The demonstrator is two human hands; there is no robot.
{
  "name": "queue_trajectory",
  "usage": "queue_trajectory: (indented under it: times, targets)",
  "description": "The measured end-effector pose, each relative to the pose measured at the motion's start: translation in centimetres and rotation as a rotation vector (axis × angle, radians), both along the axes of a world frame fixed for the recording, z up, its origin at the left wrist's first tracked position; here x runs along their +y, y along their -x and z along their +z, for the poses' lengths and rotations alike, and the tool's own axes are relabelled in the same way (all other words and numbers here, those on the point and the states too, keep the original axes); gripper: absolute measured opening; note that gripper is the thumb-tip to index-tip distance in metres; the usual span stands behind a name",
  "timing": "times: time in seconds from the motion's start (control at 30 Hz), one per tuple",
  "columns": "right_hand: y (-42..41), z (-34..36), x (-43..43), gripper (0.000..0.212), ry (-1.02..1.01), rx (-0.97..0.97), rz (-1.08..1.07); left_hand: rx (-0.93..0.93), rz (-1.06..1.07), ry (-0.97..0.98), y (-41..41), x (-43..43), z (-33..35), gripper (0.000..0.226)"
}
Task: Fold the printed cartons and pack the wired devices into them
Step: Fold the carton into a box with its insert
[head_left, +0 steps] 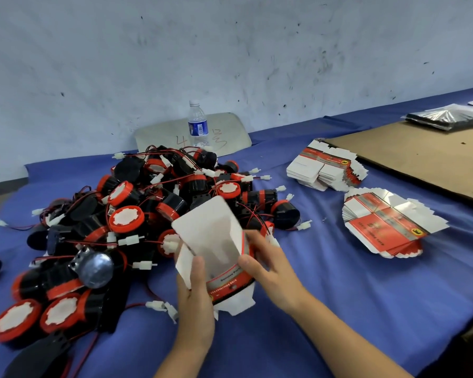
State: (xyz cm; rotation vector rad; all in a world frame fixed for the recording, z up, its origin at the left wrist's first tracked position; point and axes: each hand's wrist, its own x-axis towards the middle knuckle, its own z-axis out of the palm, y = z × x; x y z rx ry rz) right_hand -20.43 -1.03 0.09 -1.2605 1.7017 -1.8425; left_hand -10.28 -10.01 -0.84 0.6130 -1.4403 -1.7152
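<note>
A blue table (339, 296) holds one heap of wired devices (137, 214), too many to count, and two stacks of flat cartons (325, 167). The left hand (195, 298) and right hand (268, 264) grip one half-opened carton (213, 236) between them. One water bottle (197, 126) stands behind.

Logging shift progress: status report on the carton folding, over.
Both grip one carton: left hand, right hand. Part-folded, top flap up, no device seen inside. Close behind it the device pile; nothing blocking the hands.
</note>
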Motion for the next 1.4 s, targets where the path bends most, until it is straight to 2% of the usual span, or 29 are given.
queue_trajectory:
  times: [0.07, 0.1, 0.17, 0.23, 0.27, 0.33, 0.43, 0.53, 0.63, 0.73, 0.8, 0.9, 1.0, 1.1, 1.17, 1.27, 1.4]
  targets:
    - [-0.8, 0.4, 0.0, 0.066, -0.051, -0.114, 0.181, 0.025, 0.041, 0.125, 0.2, -0.1, 0.4, 0.067]
    - [-1.2, 0.6, 0.0, 0.068, -0.077, -0.155, 0.264, 0.016, 0.066, 0.175, 0.2, -0.2, 0.4, 0.069]
    - [-1.9, 0.8, 0.1, 0.056, -0.169, -0.184, 0.382, -0.012, 0.115, 0.243, 0.3, -0.5, 0.6, 0.071]
    - [-2.2, 0.9, 0.1, 0.046, -0.244, -0.230, 0.387, -0.014, 0.129, 0.295, 0.4, -0.8, 0.6, 0.079]
    - [-2.1, 1.0, 0.2, 0.044, -0.258, -0.292, 0.361, -0.013, 0.122, 0.324, 0.5, -1.0, 0.5, 0.085]
    - [-1.5, 1.0, 0.2, 0.041, -0.219, -0.538, 0.343, -0.022, 0.108, 0.393, 0.7, -1.3, 0.2, 0.093]
    - [-0.3, 1.1, 0.0, 0.036, 0.034, -0.877, 0.329, -0.057, 0.094, 0.404, 0.7, -1.4, 0.3, 0.081]
    - [0.8, 1.2, -0.2, 0.047, 0.157, -1.000, 0.327, 0.040, 0.053, 0.344, 0.6, -1.8, 0.1, 0.051]
    - [1.4, 1.2, -0.2, 0.064, 0.212, -1.014, 0.267, 0.084, 0.024, 0.373, 0.4, -2.2, 0.1, 0.038]
    - [1.3, 1.3, 0.0, 0.057, 0.188, -0.945, 0.182, 0.125, -0.070, 0.277, 0.5, -2.6, -0.1, 0.046]
    - [1.2, 1.3, 0.1, 0.047, 0.144, -0.910, 0.126, 0.078, -0.110, 0.298, 0.5, -2.9, -0.4, 0.058]
    - [1.4, 0.9, 0.2, 0.033, 0.081, -0.913, 0.081, -0.085, -0.017, 0.626, 0.6, -3.3, -0.7, 0.083]
    - [1.5, 0.7, 0.0, 0.030, 0.080, -0.928, 0.055, -0.106, -0.016, 0.948, 0.5, -3.1, -0.7, 0.091]
    - [1.5, 0.7, -0.1, 0.028, 0.097, -0.905, 0.035, -0.098, -0.040, 1.111, 0.5, -2.6, -0.7, 0.097]
    - [1.5, 0.8, 0.0, 0.027, 0.068, -0.857, 0.021, -0.060, -0.014, 1.171, 0.5, -2.4, -0.5, 0.093]
    - [1.4, 0.8, 0.0, 0.027, -0.056, -0.680, -0.067, -0.015, -0.025, 1.166, 0.5, -2.3, 0.0, 0.088]
    - [1.0, 1.0, -0.2, 0.022, -0.082, -0.574, -0.159, 0.015, -0.097, 0.874, 0.1, -2.4, -0.1, 0.072]
